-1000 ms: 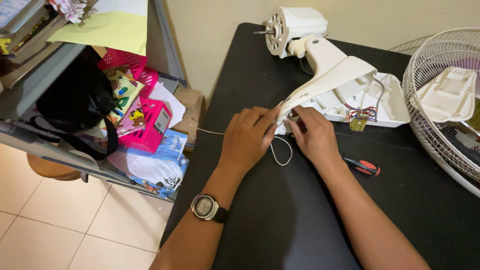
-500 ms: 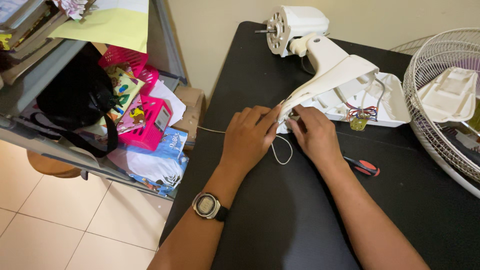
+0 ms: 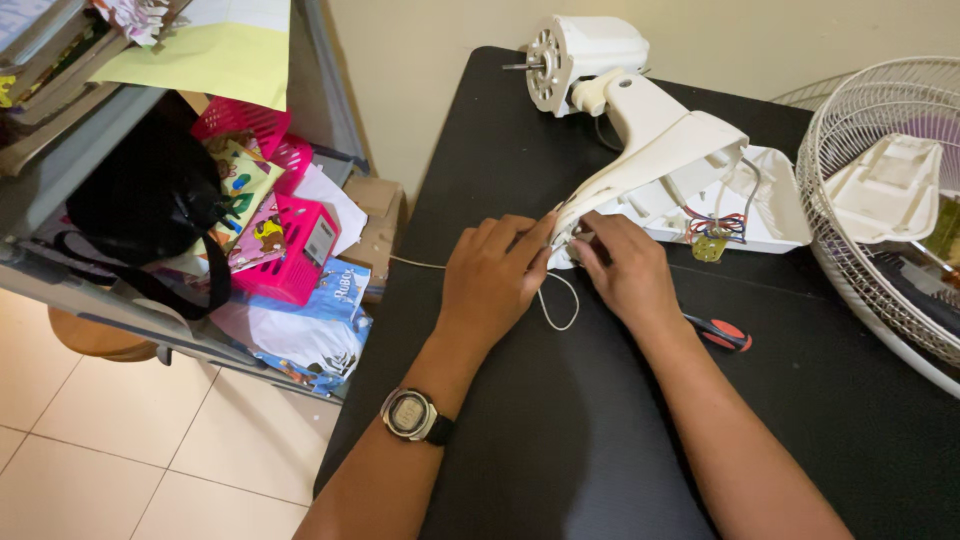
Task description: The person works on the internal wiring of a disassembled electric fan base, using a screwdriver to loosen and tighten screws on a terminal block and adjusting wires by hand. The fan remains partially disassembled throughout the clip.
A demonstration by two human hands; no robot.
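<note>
Left hand (image 3: 495,285) pinches the thin white cord (image 3: 556,305) right at the fan body's (image 3: 660,160) lower end — right hand (image 3: 620,270) meets it there, fingertips together on the same spot, all on the black worktop (image 3: 560,440).

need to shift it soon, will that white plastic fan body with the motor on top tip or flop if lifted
The white plastic fan body looks stiff and probably top-heavy, given the motor housing. The thin white cord loops limply, so it would likely dangle and snag.
</note>
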